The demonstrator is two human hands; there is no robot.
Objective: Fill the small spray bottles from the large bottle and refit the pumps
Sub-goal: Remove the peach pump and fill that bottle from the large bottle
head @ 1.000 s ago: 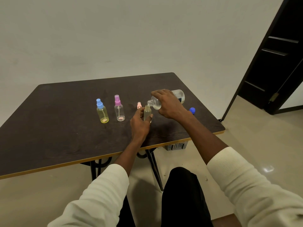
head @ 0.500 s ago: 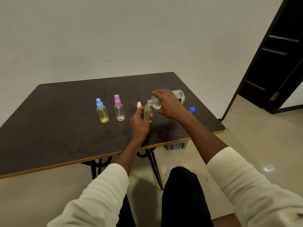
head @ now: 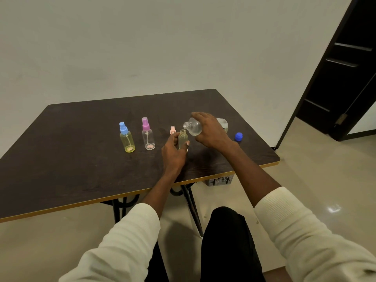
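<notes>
My left hand [head: 173,151] grips a small open spray bottle [head: 183,140] standing on the dark table [head: 71,159]. My right hand [head: 211,131] holds the large clear bottle [head: 194,127] on its side, its open mouth just above and apart from the small bottle's neck. A pink pump [head: 172,130] stands behind my left hand. Two small bottles with pumps on stand to the left: a yellow one with a blue pump [head: 126,138] and a clear one with a purple pump [head: 148,134].
The large bottle's blue cap [head: 238,136] lies on the table to the right of my right hand. A grey basket [head: 220,180] shows under the table's front edge. A dark door [head: 345,68] stands at the right.
The large bottle's mouth has lifted up off the small bottle's neck and now sits a little higher. My left hand has kept its hold on the small bottle.
</notes>
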